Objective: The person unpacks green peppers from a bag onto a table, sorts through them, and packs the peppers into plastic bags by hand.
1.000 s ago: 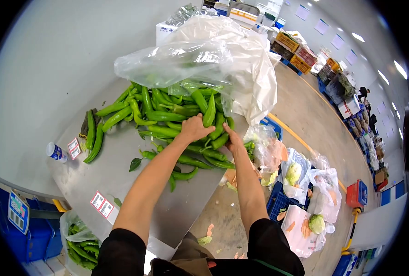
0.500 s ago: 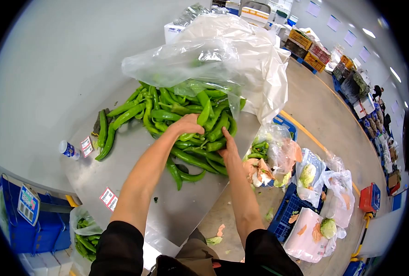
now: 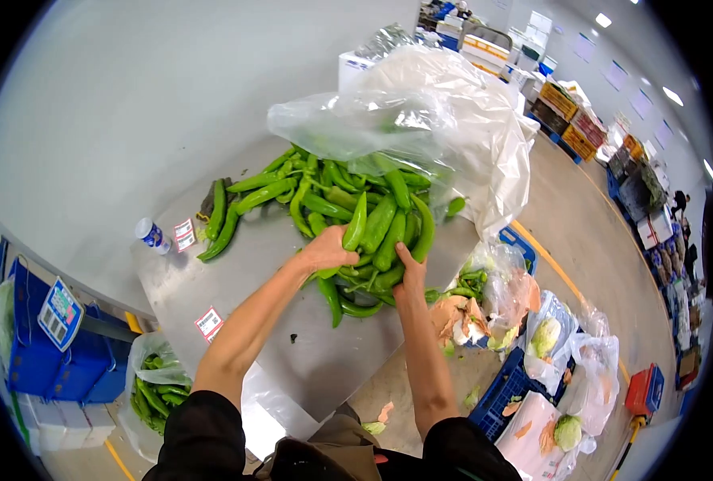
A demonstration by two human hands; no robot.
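Note:
Between my two hands is a bunch of long green peppers (image 3: 380, 224), lifted at the near edge of a larger heap on the steel table (image 3: 284, 365). My left hand (image 3: 328, 250) closes on the bunch from the left, thumb against an upright pepper. From the right, my right hand (image 3: 410, 271) grips the same bunch, its thumb across the front and its other fingers hidden behind. A clear plastic bag (image 3: 364, 120) covers the back of the heap. Two peppers (image 3: 222, 224) lie apart at the left, beside a dark item I cannot make out.
A white-and-blue canister (image 3: 153, 236) and printed labels (image 3: 209, 324) sit on the table's left. At lower left, a bag (image 3: 158, 377) holds more peppers. Blue crates (image 3: 505, 393) with bagged vegetables stand on the floor at right, near scattered leaf scraps. A white sheet (image 3: 493, 144) drapes the table's back.
My hands have gathered the peppers into a tighter, raised bunch, drawn off the heap. More bare steel shows near its right side. The whole view has shifted, with the table now farther right.

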